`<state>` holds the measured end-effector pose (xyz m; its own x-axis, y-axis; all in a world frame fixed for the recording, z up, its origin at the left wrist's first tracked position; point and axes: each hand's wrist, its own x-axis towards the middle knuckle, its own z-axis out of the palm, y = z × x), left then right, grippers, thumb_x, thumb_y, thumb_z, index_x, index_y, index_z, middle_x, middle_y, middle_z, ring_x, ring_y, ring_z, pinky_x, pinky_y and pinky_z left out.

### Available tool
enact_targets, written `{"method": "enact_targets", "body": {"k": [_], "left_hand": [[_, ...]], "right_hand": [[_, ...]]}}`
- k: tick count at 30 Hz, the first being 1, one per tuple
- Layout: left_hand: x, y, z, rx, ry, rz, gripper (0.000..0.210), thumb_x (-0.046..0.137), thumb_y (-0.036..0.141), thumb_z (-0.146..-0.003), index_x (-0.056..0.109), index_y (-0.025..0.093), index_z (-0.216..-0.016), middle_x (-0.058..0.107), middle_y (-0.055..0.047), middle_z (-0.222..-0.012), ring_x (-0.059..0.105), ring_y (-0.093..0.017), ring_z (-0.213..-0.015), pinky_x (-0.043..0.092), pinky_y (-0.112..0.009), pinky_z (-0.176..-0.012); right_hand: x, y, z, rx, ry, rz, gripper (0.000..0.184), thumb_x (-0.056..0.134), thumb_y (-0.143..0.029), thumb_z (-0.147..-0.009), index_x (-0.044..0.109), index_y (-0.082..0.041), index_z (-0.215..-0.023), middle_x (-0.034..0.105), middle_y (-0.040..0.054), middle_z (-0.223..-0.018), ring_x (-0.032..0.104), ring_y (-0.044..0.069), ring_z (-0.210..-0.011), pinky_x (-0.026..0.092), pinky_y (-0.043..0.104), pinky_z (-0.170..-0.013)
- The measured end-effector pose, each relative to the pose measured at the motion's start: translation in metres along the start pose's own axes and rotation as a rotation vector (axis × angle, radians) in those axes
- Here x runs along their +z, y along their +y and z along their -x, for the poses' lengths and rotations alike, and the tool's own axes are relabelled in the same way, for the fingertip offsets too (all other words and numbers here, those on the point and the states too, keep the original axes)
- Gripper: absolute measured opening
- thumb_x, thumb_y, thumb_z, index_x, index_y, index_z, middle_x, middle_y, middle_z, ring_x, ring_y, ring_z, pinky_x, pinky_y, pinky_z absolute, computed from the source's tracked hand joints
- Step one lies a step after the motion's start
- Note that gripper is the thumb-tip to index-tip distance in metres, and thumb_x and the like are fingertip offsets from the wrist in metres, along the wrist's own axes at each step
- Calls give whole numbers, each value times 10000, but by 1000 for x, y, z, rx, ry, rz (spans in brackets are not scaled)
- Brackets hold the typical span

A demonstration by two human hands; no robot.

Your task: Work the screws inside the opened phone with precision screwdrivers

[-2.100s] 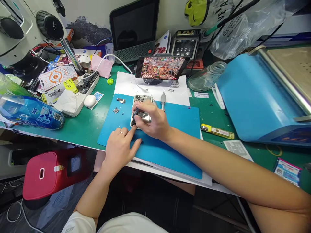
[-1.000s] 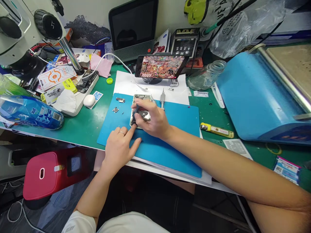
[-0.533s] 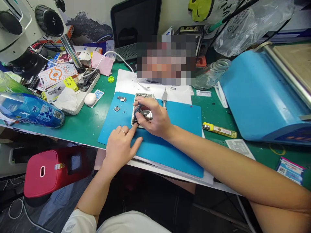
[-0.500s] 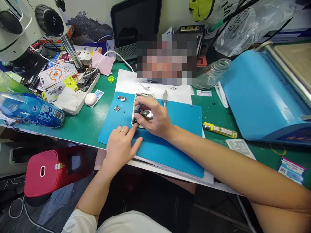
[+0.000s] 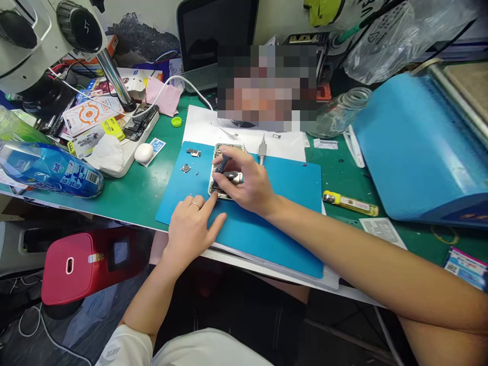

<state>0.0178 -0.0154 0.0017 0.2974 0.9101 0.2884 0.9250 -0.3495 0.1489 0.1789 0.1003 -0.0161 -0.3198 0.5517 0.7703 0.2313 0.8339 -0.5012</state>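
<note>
Over the opened phone (image 5: 221,189), the right hand (image 5: 247,183) pinches a dark tool (image 5: 223,162) between thumb and fingers. The left hand (image 5: 192,223) has loosely spread fingers, the index touching the phone's near edge. The phone lies on a blue mat (image 5: 259,239), 2 small parts (image 5: 185,168) to its left, 1 grey screwdriver (image 5: 262,151) to its right. Paper (image 5: 285,140) and table (image 5: 133,203) lie beneath.

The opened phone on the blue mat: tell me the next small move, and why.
Probably press lightly with the left hand on the lower edge of the phone, to steady it: that hand's index fingertip lies at this edge, while the right hand pinches a grey tool over the exposed insides.
</note>
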Motion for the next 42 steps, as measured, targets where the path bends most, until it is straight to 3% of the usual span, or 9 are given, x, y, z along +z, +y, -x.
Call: {"method": "enact_targets", "body": {"k": [15, 19, 23, 26, 32, 42], "left_hand": [[1, 1, -1, -6, -2, 18, 495, 460, 465, -1097, 625, 131, -1422, 668, -91, -934, 613, -251, -882, 470, -377, -760], [2, 1, 1, -79, 57, 152, 442, 479, 430, -1096, 638, 155, -1402, 669, -68, -891, 612, -214, -845, 487, -347, -776], [-9, -7, 4, -254, 192, 367, 309, 571, 361, -1061, 707, 206, -1291, 641, -12, -841, 591, -148, -757, 482, -275, -729], [-21, -17, -1, -319, 200, 329, 286, 665, 317, -1005, 733, 209, -1261, 651, -6, -884, 596, -134, -756, 467, -266, -714], [-20, -24, -21, -255, 70, 259, 234, 716, 350, -971, 782, 244, -1170, 663, -8, -908, 590, -119, -690, 429, -261, -632], [-12, -27, -28, -230, 118, 233, 151, 682, 298, -993, 818, 235, -1013, 672, -5, -842, 591, -127, -687, 397, -277, -638]], "right_hand": [[3, 1, 4, 82, 51, -110, 561, 607, -176, -984, 429, -326, -1495, 718, 42, -1128, 711, 156, -776, 703, 367, -742], [1, 0, 3, 88, 63, -138, 575, 609, -172, -985, 420, -323, -1507, 721, 41, -1140, 725, 164, -825, 701, 362, -776], [1, -2, 2, -62, 73, -173, 625, 612, -143, -986, 387, -325, -1541, 723, 56, -1183, 752, 170, -960, 700, 320, -790], [3, -2, 3, -208, 49, -195, 672, 631, -147, -988, 342, -325, -1568, 727, 72, -1216, 763, 171, -1010, 701, 299, -768], [4, -3, 4, -233, 62, -210, 632, 631, -201, -1014, 329, -331, -1554, 732, 87, -1243, 782, 196, -1048, 708, 346, -808], [1, -4, 2, -197, 69, -220, 640, 613, -201, -1029, 294, -347, -1565, 721, 76, -1232, 761, 174, -1073, 705, 300, -785]]}}
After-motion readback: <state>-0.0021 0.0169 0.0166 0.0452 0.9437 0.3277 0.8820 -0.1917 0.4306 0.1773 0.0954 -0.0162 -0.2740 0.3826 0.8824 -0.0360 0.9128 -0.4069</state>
